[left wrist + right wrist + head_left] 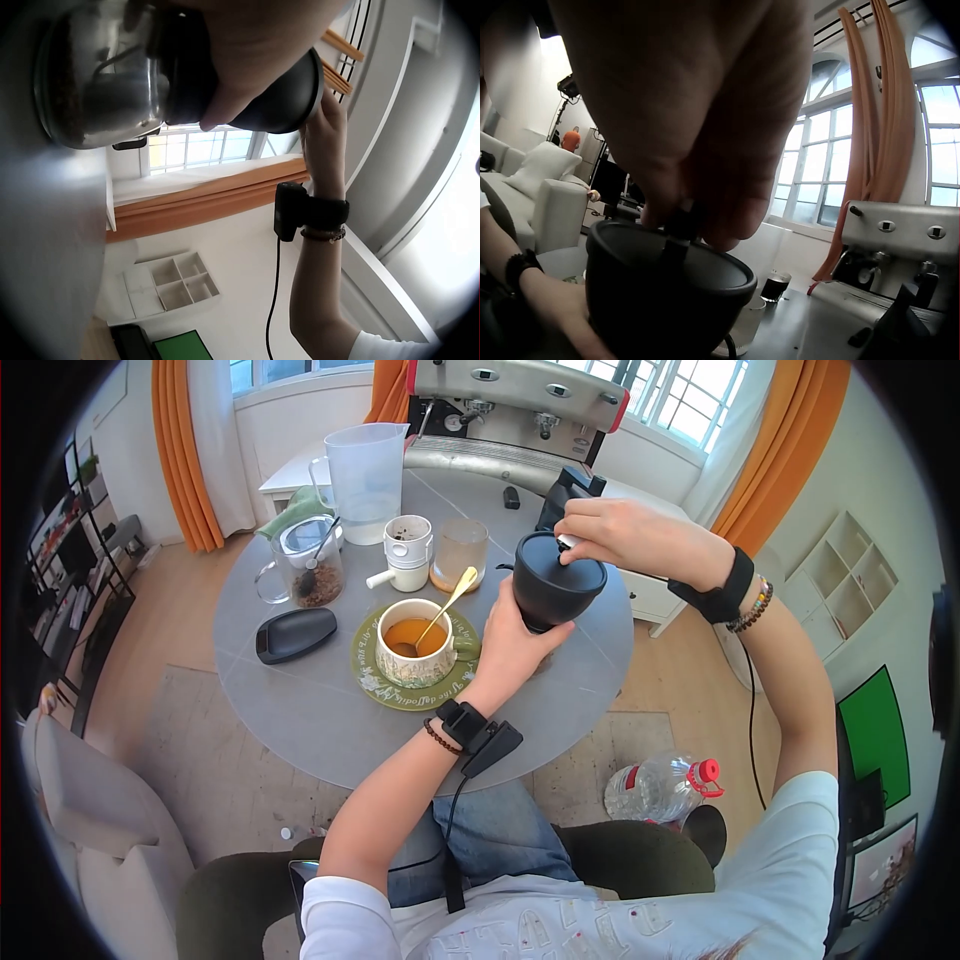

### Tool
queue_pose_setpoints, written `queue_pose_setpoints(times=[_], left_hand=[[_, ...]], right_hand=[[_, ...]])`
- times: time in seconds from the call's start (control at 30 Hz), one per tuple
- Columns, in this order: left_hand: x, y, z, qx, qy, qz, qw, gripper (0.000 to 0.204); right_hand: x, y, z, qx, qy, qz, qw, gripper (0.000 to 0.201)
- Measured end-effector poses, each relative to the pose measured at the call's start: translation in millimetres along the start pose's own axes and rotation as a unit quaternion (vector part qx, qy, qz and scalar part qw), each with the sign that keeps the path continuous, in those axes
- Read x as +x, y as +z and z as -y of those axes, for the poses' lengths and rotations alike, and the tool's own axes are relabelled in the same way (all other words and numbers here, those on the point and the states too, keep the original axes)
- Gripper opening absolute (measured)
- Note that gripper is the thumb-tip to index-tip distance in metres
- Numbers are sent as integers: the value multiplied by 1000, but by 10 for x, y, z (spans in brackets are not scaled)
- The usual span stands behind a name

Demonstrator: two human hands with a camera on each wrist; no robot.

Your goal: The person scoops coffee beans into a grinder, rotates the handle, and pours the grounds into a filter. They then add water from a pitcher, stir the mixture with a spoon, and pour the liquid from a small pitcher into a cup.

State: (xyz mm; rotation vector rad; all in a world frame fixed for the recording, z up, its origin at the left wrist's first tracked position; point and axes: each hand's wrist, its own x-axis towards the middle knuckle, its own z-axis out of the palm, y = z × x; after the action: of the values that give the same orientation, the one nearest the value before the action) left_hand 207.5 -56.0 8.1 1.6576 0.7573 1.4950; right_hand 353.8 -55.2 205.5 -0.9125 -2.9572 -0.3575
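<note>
A black coffee grinder (552, 582) with a flared top stands at the right side of the round table. My left hand (515, 645) grips its narrow middle, thumb and fingers round it. In the left wrist view its clear glass jar (105, 82), dark inside, shows beyond that hand. My right hand (625, 538) is over the top and pinches the small upright knob (679, 229) at its centre. Left of the grinder, a patterned cup (415, 668) of amber drink with a gold spoon (445, 605) sits on a green saucer (372, 685).
Behind the cup are a white handled vessel (407, 555), a glass tumbler (460, 555), a glass jug (318, 575) and a large clear pitcher (367, 480). A black dish (297, 635) lies at the left. An espresso machine (515, 410) stands beyond the table.
</note>
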Motion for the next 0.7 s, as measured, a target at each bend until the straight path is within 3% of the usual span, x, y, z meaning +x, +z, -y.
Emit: queue_pose_setpoints(times=[0.2,0.33,0.43,0.53,0.6,0.67,0.7], left_hand=[[23,-10,-96,-2,-21,-4,1000,65],[25,20,-60,7,-17,-13,1000,66],[26,53,-5,23,-11,-25,999,68],[18,130,-37,62,-17,-38,997,70],[3,175,-64,85,-13,-44,995,71],[-16,180,-87,99,0,-46,994,72],[-15,157,-58,72,2,-36,997,72]], right_hand=[[93,31,-118,-139,-105,-11,985,45],[117,176,-247,-167,-95,-32,981,47],[157,103,-94,-201,35,74,976,35],[139,216,-21,-165,194,52,966,30],[124,283,-144,-163,195,58,965,35],[49,272,-167,-234,93,44,967,39],[64,131,-46,-91,200,74,973,36]])
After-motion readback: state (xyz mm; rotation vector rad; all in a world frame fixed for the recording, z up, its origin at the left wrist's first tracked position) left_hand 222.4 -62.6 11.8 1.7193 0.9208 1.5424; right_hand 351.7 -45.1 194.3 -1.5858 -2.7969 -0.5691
